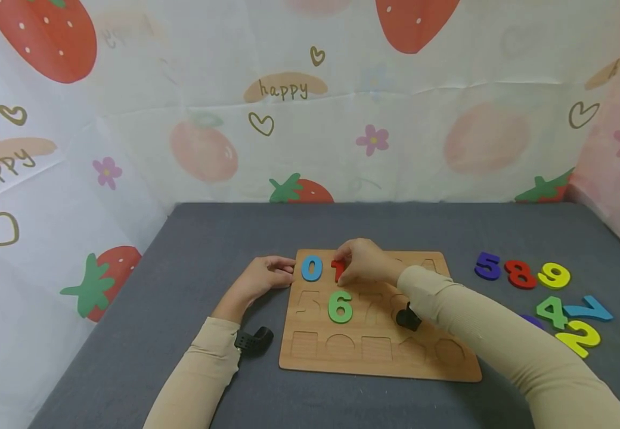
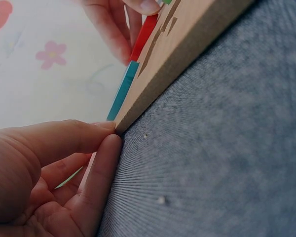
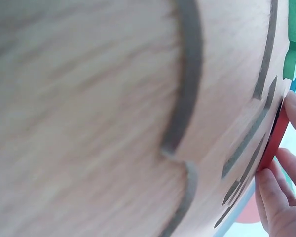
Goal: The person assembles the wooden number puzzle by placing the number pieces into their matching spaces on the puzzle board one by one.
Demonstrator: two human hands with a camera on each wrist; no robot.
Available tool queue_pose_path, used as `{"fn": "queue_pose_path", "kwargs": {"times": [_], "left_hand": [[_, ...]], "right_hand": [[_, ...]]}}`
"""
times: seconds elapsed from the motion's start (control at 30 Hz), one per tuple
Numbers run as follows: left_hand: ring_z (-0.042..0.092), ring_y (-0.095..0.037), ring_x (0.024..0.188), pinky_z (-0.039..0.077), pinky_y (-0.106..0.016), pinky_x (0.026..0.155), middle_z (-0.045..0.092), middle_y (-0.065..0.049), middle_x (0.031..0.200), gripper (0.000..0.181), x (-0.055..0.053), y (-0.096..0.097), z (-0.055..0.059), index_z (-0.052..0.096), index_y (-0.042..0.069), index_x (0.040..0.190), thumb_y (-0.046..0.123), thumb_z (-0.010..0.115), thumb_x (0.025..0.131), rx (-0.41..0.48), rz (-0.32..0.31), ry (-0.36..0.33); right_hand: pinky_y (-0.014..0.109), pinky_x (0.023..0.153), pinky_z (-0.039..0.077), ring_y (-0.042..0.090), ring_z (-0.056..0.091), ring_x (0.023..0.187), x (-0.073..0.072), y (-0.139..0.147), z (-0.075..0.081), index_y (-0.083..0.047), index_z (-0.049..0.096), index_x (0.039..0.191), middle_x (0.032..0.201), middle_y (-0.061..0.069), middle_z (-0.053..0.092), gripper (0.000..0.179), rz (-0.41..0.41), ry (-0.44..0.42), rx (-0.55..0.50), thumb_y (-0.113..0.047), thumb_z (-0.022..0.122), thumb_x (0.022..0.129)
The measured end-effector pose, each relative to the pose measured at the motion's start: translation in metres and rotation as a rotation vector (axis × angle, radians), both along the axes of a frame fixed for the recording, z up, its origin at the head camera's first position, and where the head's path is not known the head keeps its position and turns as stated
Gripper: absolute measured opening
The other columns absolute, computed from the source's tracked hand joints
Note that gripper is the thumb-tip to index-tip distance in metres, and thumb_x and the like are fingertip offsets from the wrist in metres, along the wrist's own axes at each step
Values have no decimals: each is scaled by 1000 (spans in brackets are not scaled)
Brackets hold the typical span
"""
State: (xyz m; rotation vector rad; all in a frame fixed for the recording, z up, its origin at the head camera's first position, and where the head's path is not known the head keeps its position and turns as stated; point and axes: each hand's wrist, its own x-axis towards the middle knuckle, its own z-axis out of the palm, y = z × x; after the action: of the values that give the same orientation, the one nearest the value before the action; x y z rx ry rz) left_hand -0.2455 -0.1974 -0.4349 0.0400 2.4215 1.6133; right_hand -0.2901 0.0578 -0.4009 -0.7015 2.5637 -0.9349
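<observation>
A wooden number puzzle board [image 1: 380, 372] lies on the dark cloth. My left hand [image 1: 267, 275] is at its upper left edge; in the left wrist view, thumb and finger [image 2: 101, 163] pinch the board's edge there. My right hand [image 1: 366, 262] holds the red number 1 [image 1: 337, 269] between thumb and fingers, over the top row and partly hiding it. In the right wrist view the red number 1 [image 3: 275, 140] is right at the board's surface. The blue number 0 [image 1: 312, 269] sits in the top left spot, and the green number 6 [image 1: 340, 307] lies in the middle row.
Right of the board lie a purple 5 [image 1: 487, 266], red 8 [image 1: 520, 274], yellow 9 [image 1: 554, 276], green 4 [image 1: 552, 312], blue 7 [image 1: 591, 309] and yellow 2 [image 1: 579, 338]. A purple piece [image 1: 532, 322] is partly hidden by my right sleeve. A printed curtain [image 1: 412, 107] hangs behind the table.
</observation>
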Motion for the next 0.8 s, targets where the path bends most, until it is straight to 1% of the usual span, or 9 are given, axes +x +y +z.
{"fn": "queue_pose_path", "kwargs": {"times": [0.17, 0.33, 0.4, 0.5, 0.63, 0.8], "left_hand": [[66, -11, 92, 59, -30, 86, 65, -20, 120, 46, -1, 0, -1, 58, -3, 135, 5, 69, 91, 7, -1, -2], [65, -10, 92, 59, -30, 87, 65, -19, 120, 46, -1, 0, 0, 59, -2, 135, 5, 69, 90, 9, 2, -4], [65, -10, 91, 58, -30, 86, 65, -19, 119, 46, -1, 1, -1, 59, -2, 135, 4, 69, 90, 10, 5, -7], [65, -10, 91, 58, -30, 86, 65, -18, 118, 46, -2, 1, -2, 59, -2, 135, 4, 69, 90, 16, -1, -11], [66, -11, 91, 59, -30, 87, 66, -18, 118, 45, -2, 0, -3, 58, -2, 135, 5, 68, 91, 11, -7, -16], [66, -12, 93, 59, -31, 87, 65, -19, 120, 46, -2, -1, -3, 58, -1, 136, 6, 68, 92, 2, -4, -10]], "right_hand": [[44, 105, 49, 31, 56, 121, 0, -1, 1, -3, 72, 116, 129, 15, 63, 43, 6, 4, 22, -11, 86, 76], [44, 104, 49, 31, 56, 119, 0, -1, 2, -3, 72, 116, 129, 15, 63, 43, 15, 19, 28, -11, 86, 76], [45, 103, 50, 31, 57, 118, 0, 1, 1, -3, 71, 118, 127, 15, 64, 46, 22, 30, 10, -11, 87, 75], [46, 104, 50, 32, 57, 122, 2, 6, 2, -3, 67, 124, 129, 14, 63, 52, 14, 32, -27, -12, 86, 76], [47, 107, 49, 35, 53, 132, 8, 19, 10, -6, 61, 134, 139, 14, 58, 60, -15, -2, -83, -13, 84, 79], [48, 107, 48, 38, 49, 137, 14, 46, 22, -8, 58, 138, 147, 14, 52, 62, -46, -26, -115, -16, 82, 82]]}}
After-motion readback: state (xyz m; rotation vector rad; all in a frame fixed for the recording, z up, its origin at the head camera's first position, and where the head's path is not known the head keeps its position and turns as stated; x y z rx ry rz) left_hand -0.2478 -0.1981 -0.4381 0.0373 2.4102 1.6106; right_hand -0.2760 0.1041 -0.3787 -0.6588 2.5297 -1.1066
